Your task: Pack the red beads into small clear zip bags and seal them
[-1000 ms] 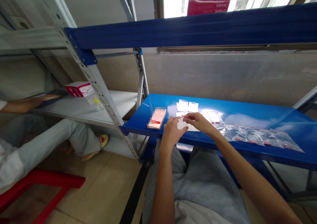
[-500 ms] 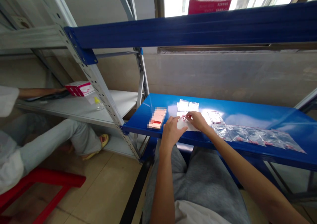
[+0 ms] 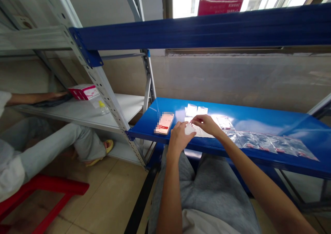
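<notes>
My left hand [image 3: 178,139] and my right hand [image 3: 205,124] are both on a white packet [image 3: 198,131] lying on the blue steel shelf [image 3: 258,151]. The left fingers press its near left part. My right fingertips pinch near its upper edge, beside small red pieces. A smartphone [image 3: 164,123] with a pixelated screen lies just left of my left hand. Two small clear bags [image 3: 196,110] lie beyond the packet. To the right runs a row of clear plastic bags with red contents [image 3: 263,142].
A person's hand [image 3: 57,95] rests on a dark item on the white lower shelf [image 3: 77,118], near a pink-and-white box [image 3: 84,91] and a yellow-capped bottle [image 3: 102,108]. A grey metal upright [image 3: 108,99] separates the shelves. A red stool [image 3: 43,189] stands on the tiled floor.
The white packet's right end has swung further right, and my right fingertips have shifted slightly left along it. The other person's hand has moved right along the lower shelf, towards the box.
</notes>
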The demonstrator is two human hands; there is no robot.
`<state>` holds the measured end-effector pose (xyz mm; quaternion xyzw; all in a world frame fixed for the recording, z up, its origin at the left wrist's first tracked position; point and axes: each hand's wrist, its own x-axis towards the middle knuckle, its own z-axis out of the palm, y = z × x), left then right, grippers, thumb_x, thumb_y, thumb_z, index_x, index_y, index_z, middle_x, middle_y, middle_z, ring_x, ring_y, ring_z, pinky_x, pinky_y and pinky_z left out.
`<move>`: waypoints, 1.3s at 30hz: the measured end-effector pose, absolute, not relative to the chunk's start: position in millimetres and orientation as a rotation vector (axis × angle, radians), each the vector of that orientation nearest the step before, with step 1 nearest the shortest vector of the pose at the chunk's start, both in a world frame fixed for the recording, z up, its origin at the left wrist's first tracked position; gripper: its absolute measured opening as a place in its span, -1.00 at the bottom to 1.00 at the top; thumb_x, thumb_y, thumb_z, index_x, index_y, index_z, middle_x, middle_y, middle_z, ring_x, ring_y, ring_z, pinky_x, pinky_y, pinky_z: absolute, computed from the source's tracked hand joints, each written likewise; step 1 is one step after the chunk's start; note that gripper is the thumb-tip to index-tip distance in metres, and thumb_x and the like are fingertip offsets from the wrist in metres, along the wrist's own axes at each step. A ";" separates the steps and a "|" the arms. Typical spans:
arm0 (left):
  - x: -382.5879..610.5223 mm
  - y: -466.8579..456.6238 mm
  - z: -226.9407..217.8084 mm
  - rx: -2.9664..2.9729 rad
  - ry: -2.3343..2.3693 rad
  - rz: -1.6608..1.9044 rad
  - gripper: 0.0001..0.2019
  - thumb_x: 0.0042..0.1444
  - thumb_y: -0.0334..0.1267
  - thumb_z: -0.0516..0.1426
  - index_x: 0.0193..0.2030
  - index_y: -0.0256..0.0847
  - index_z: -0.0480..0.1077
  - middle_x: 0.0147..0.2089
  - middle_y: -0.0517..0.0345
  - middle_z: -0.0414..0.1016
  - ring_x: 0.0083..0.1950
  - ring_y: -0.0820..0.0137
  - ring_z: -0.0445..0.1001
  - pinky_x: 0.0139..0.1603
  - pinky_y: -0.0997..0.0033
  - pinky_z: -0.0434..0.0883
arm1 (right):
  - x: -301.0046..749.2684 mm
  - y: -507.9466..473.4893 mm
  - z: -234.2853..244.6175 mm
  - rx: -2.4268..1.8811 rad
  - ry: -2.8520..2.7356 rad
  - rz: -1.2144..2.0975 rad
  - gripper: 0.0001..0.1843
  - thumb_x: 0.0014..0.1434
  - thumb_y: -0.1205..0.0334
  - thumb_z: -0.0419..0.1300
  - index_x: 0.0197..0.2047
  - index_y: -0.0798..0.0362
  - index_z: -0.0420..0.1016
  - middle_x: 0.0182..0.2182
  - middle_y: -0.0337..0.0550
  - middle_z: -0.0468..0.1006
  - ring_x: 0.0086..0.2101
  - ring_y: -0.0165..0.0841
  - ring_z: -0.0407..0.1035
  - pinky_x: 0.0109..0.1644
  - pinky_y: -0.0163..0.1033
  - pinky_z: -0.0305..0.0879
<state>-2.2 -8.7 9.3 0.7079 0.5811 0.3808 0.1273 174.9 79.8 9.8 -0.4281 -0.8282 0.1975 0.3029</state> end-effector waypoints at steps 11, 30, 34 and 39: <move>-3.7 -7.3 8.9 2.047 1.687 1.116 -0.54 0.11 -0.17 0.35 0.14 -0.21 0.47 -0.01 -0.01 0.52 0.02 0.19 0.53 0.06 0.21 0.46 | 187.3 75.7 18.5 -1.077 -2.190 0.729 -0.74 0.24 0.31 0.10 -0.19 0.08 0.65 -0.34 -0.11 0.68 -0.41 -0.36 0.46 -0.30 -0.28 0.33; -8.3 -6.6 6.3 2.019 1.687 1.161 -0.55 0.11 -0.16 0.35 0.13 -0.16 0.47 0.02 0.00 0.53 0.02 0.20 0.52 0.10 0.19 0.47 | 153.6 86.9 -22.9 -1.555 -2.244 0.202 -0.76 0.27 0.40 0.14 -0.16 0.12 0.66 -0.16 0.08 0.68 -0.15 -0.21 0.52 -0.08 -0.24 0.30; -8.7 -6.5 5.5 2.031 1.685 1.166 -0.55 0.11 -0.18 0.35 0.14 -0.18 0.46 0.00 0.00 0.52 0.00 0.21 0.52 0.10 0.19 0.47 | 161.3 87.8 -15.2 -1.417 -2.139 0.353 -0.82 0.25 0.30 0.20 -0.22 0.12 0.66 -0.26 -0.02 0.69 -0.27 -0.27 0.50 -0.15 -0.25 0.30; -7.8 -7.1 8.2 1.999 1.683 1.153 -0.53 0.10 -0.17 0.36 0.14 -0.19 0.45 -0.01 0.02 0.51 -0.01 0.22 0.52 0.09 0.19 0.47 | 173.4 79.7 8.3 -1.141 -2.038 0.701 -0.73 0.24 0.09 0.20 -0.27 0.09 0.65 -0.36 -0.11 0.66 -0.37 -0.32 0.43 -0.27 -0.26 0.28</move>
